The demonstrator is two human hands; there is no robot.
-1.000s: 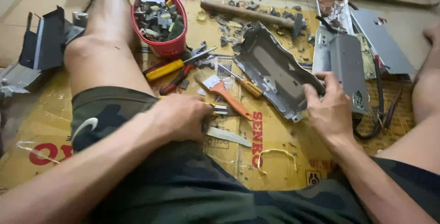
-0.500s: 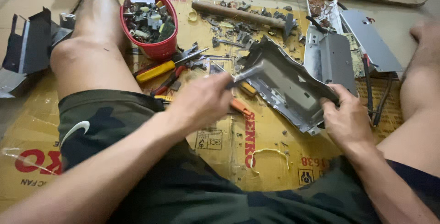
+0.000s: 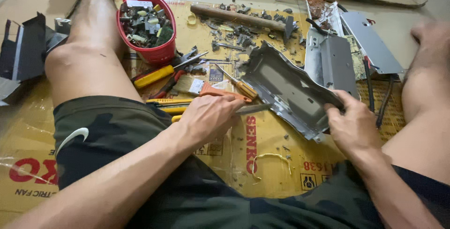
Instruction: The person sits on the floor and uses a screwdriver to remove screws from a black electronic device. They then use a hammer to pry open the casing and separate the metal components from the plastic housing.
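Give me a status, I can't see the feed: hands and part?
Left hand gripping a flat blade. Right hand holding bent metal casing. Screwdriver lies beside.

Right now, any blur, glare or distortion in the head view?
Head view: mostly sharp under soft, even light; motion blur on the foot at upper right; faint sheen on the bent metal casing; wide-angle bending at the edges; left hand and right hand crisp.

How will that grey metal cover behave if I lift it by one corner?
The cover is bent sheet metal, so probably stiff and light for its size. Its torn edges look sharp. The right hand grips one corner, so it may swing or twist.
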